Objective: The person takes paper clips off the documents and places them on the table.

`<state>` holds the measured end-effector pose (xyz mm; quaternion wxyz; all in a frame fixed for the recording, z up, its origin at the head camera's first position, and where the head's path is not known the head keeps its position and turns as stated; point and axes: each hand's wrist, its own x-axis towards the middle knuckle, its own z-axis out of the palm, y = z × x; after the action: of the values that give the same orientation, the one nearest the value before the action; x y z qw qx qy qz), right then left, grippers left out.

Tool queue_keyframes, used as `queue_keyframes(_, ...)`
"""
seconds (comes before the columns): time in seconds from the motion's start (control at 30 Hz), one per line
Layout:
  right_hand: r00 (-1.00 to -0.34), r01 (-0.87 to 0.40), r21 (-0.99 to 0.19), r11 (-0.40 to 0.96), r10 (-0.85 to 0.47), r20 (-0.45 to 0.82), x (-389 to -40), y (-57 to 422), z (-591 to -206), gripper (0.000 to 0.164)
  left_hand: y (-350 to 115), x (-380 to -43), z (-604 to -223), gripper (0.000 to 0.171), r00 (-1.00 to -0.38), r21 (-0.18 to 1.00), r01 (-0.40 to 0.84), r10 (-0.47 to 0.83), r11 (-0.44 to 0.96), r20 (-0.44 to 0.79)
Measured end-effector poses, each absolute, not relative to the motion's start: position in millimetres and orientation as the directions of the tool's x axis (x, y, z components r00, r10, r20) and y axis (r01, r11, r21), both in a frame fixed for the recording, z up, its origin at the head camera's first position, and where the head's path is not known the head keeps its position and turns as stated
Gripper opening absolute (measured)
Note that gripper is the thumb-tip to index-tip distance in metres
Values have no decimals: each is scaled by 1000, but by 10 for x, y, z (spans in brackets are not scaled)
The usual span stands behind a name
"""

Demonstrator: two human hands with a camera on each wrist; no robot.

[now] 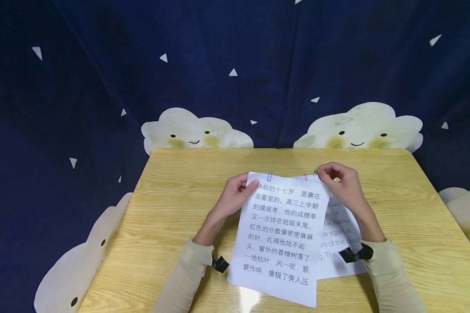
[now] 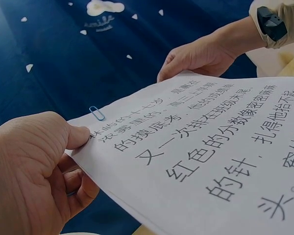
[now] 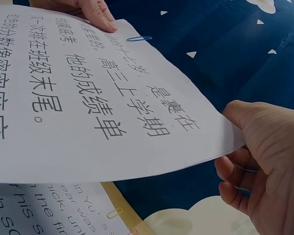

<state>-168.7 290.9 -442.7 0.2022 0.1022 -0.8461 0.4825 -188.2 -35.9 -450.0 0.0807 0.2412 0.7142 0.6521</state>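
Note:
My left hand (image 1: 236, 193) pinches the top left corner of a white sheet of paper (image 2: 186, 147) printed with large Chinese characters. The thumb lies on its printed face. My right hand (image 1: 342, 180) pinches the top right corner between thumb and fingers, so the sheet is raised and tilted. A blue paper clip (image 1: 270, 176) sits on the top edge near my left thumb. Partly covered below lies a second sheet (image 1: 338, 243) with English text. A red paper clip (image 1: 305, 176) and a green paper clip (image 1: 315, 172) show by my right fingertips; a yellow paper clip (image 3: 114, 213) is at the English sheet's edge.
Both sheets are over a light wooden table (image 1: 164, 204). Behind it hangs a dark blue cloth (image 1: 219, 34) with white triangles and smiling clouds. Each wrist wears a black device on a strap, the left one (image 1: 220, 264) close to the raised sheet's edge.

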Motion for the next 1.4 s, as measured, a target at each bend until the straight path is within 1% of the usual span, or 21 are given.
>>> queue_keyframes(0.5, -904, -345, -777, 527, 38, 427, -1685, 2999, -4438, 6, -345, -1886, -4516, 21, -878, 971, 236, 439, 44, 193)
queue_keyframes(0.93, -906, -313, -769, 557, 68, 418, -1704, 3058, -4436, 7, -348, -1888, -4520, 23, -876, 973, 227, 443, 35, 188)
queue_keyframes(1.23, -906, -324, -784, 529, 66, 419, -1558, 2932, -4168, 9, -348, -1885, -4526, 22, -878, 972, 231, 440, 44, 189)
queue_keyframes(1.4, -910, -314, -787, 531, 69, 409, -1539, 2937, -4158, 10, -345, -1884, -4528, 23, -878, 971, 234, 438, 46, 191)
